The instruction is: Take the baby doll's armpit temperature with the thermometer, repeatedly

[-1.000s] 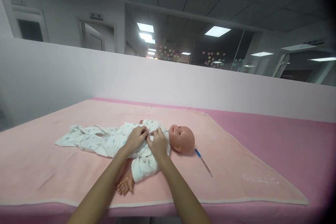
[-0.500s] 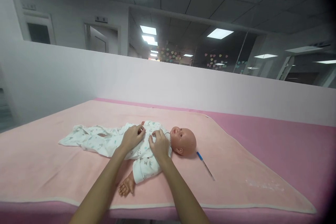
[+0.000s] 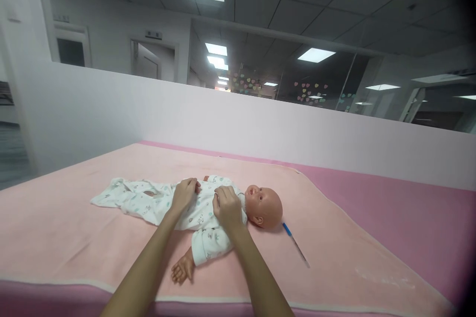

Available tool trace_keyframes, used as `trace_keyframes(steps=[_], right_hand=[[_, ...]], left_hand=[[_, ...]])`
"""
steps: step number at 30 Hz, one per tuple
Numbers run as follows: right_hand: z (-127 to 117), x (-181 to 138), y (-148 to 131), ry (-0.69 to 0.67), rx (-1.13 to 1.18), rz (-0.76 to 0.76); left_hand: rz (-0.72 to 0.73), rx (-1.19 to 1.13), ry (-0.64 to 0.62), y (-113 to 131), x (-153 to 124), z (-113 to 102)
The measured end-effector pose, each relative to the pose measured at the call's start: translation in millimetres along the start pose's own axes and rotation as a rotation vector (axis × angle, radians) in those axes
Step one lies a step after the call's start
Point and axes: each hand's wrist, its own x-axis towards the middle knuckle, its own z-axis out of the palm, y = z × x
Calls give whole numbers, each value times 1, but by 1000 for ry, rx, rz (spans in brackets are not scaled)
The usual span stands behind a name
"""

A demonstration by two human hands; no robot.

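A baby doll lies on its back, its head to the right, dressed in a white patterned romper. My left hand rests over the doll's belly, fingers curled together at the romper's front. Across the chest, my right hand is closed, its bent fingertips at the cloth. The fingertips of both hands are partly hidden, so how much fabric they pinch is unclear. One doll hand sticks out of the near sleeve, palm up. The romper's legs lie flat toward the left.
A pen-like stick with a blue end lies right of the doll's head. Beneath is a peach blanket with a pale edge, over a pink mat. A low white wall stands behind.
My hands have shifted slightly over the doll's front, and their fingers are drawn closer together. The whole view has moved a little; the doll and the pen-like stick lie as before.
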Motion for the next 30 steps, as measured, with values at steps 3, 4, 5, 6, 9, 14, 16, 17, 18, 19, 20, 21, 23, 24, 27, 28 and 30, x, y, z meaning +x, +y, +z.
trace_keyframes(steps=[3,4,5,6,9,14,16,17,18,19,20,21,23,24,27,28,30], right_hand=[[4,13,-7,-33,45,-29],[8,17,-10,-65,47,-35],[12,20,-13,-104,40,-41],[16,22,-15,-144,28,-44],[28,24,-19,-211,7,-12],[35,16,-15,-162,71,59],[35,13,-15,-125,82,73],[35,11,-15,-112,89,81],[35,10,-15,-103,96,88],[34,9,-16,-98,105,94],[34,8,-17,-95,113,98],[33,7,-18,-93,117,100],[32,5,-20,-92,118,105],[31,5,-20,-93,117,107],[31,4,-21,-94,122,122],[31,3,-20,-90,126,127],[31,3,-20,-79,137,130]], left_hand=[[-72,-104,-25,-4,4,-2],[-75,-108,-25,-5,4,-2],[-67,-106,-19,-5,5,-2],[-56,-102,-9,-5,4,-2],[-63,-114,3,-7,5,0],[-81,-117,-13,-7,4,0],[-60,-64,10,-5,2,0],[-48,-38,23,-3,1,0],[-40,-23,30,-1,-1,0],[-37,-22,30,1,-2,0],[-36,-36,24,2,-3,0],[-38,-58,18,4,-4,0],[-41,-97,14,6,-5,0],[-36,-109,16,6,-5,0],[-9,-144,6,7,-4,0],[-4,-162,-4,7,-4,0],[-9,-205,-23,7,-3,0]])
